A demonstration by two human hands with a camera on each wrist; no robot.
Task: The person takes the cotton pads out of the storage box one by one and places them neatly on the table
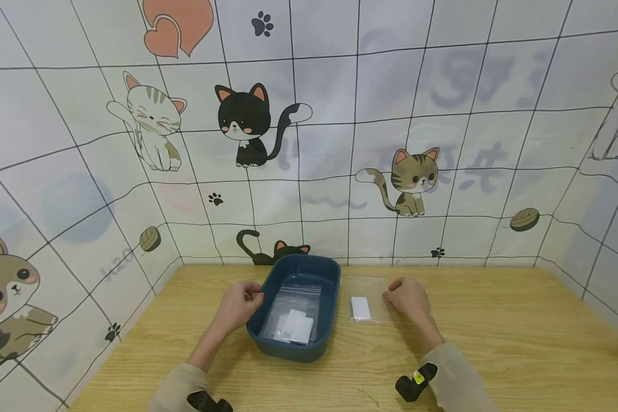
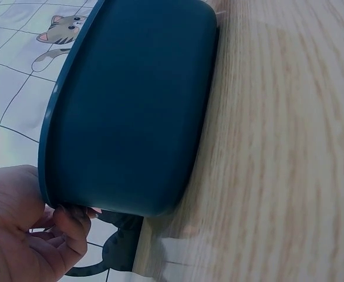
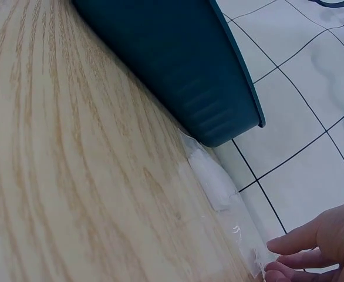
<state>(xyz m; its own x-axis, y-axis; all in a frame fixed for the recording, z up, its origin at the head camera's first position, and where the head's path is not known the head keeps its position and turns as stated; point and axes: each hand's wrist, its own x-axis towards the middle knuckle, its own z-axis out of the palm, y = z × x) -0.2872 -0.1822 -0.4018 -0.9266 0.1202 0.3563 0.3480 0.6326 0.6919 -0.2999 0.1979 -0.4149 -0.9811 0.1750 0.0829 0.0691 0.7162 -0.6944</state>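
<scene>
Left hand [image 1: 239, 306] gripped tub [image 1: 329, 272] rim, fingers curled; right hand [image 1: 407, 297] pinched bag [image 1: 365, 289] edge on table [image 1: 494, 343].

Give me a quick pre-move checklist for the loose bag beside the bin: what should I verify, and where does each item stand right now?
1. Left hand steadies the blue bin: ok, its fingers sit at the bin's left rim.
2. Right hand has a grip on the clear bag: cannot tell; the fingertips touch the bag's right edge, but no pinch shows.
3. White pad is inside that bag: ok.
4. Bag lies flat on the table, clear of the bin: ok.
5. Room in the bin: ok, though bagged pads already lie on its floor.
6. Bag's seal closed: cannot tell.
</scene>
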